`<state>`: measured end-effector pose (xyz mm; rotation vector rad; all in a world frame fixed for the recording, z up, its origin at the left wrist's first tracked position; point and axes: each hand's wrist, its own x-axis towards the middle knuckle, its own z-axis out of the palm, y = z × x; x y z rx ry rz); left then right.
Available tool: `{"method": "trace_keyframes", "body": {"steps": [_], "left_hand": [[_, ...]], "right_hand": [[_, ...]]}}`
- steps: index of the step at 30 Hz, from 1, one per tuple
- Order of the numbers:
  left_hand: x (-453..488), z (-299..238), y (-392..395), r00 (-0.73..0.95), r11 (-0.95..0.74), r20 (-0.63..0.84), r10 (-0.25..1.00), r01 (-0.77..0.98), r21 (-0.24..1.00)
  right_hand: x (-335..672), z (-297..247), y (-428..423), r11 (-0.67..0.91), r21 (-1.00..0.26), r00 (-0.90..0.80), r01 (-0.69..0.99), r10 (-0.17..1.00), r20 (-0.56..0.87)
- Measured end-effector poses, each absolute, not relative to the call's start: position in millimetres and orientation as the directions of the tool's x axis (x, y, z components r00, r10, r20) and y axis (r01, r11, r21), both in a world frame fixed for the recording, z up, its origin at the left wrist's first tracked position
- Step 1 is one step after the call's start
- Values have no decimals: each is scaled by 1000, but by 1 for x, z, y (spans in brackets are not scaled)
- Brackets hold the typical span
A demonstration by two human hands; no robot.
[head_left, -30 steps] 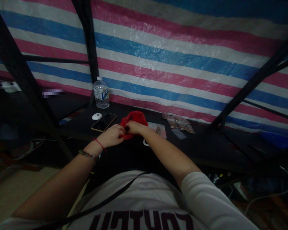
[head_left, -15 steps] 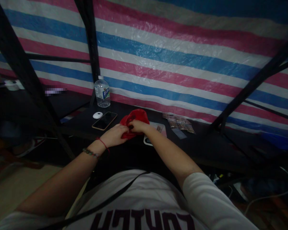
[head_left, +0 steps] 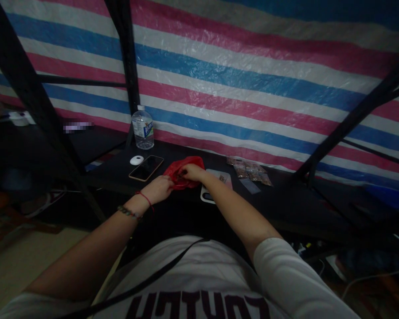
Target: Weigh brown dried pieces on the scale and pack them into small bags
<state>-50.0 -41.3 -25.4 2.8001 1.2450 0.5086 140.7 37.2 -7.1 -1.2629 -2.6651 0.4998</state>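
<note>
A red plastic bag point(head_left: 197, 163) lies crumpled with its mouth open on the dark table, small brown bits showing inside. My left hand point(head_left: 160, 188) is closed on the bag's near left edge. Over the bag's mouth, my right hand point(head_left: 192, 172) has its fingers curled together at the brown contents; what they pinch is too small to make out. Just right of the bag sits a white digital scale point(head_left: 216, 174), partly covered by my right forearm, with a small packet on its plate.
Farther right lie several small clear packets point(head_left: 251, 169) of brown bits and a flat clear bag point(head_left: 250, 186). To the left are a phone point(head_left: 146, 168), a white round case point(head_left: 136, 160) and a water bottle point(head_left: 142, 128). Black metal posts point(head_left: 129, 66) frame the table before a striped sheet point(head_left: 219, 93).
The red bag's mouth has flattened and opened wider, showing more of the inside. My left hand has shifted slightly left, away from my right hand, which has risen a little.
</note>
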Motion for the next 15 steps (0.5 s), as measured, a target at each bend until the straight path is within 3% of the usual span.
{"method": "trace_keyframes", "body": {"steps": [3, 8, 15], "left_hand": [[-48, -20, -44, 632, -664, 230, 740, 740, 108], [-45, -15, -48, 598, -637, 280, 751, 768, 69], [-40, -7, -53, 453, -671, 617, 643, 722, 169]], "right_hand": [[146, -1, 35, 557, -320, -587, 766, 810, 5], [141, 0, 31, 625, -310, -669, 716, 742, -48], [130, -3, 27, 636, -197, -655, 746, 754, -47]]}}
